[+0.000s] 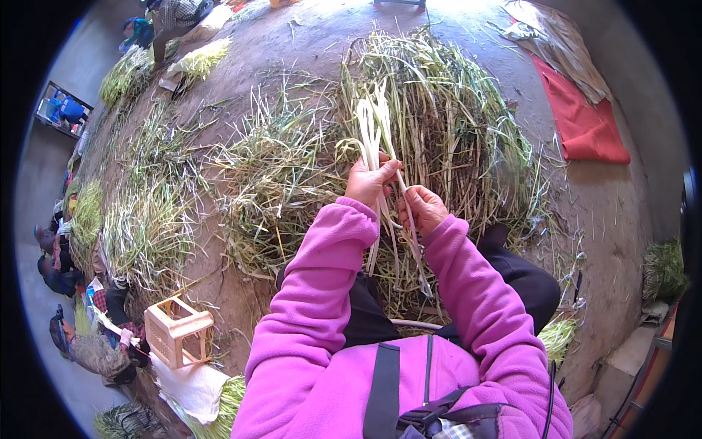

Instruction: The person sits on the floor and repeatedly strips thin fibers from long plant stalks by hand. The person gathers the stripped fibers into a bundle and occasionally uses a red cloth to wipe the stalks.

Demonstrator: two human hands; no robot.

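My left hand (pixel 371 176) grips a small bunch of pale, cleaned plant stalks (pixel 371 126), whose white ends fan out above the fist. Their thinner lengths hang down below it toward my lap. Just to the right and slightly lower, my right hand (pixel 423 209) pinches a single long stalk (pixel 415 249) between thumb and fingers. That stalk runs up to the bunch. Beyond both hands rises a big heap of untrimmed stalks (pixel 439 120), green at the leafy ends and brown along the stems.
Loose leaf waste (pixel 279 181) spreads left of the heap. A tan plastic stool (pixel 178 335) lies near a white sheet (pixel 189 387). Several people sit along the left wall, with another bending at the upper left. Red cloth (pixel 584 120) lies at the right wall.
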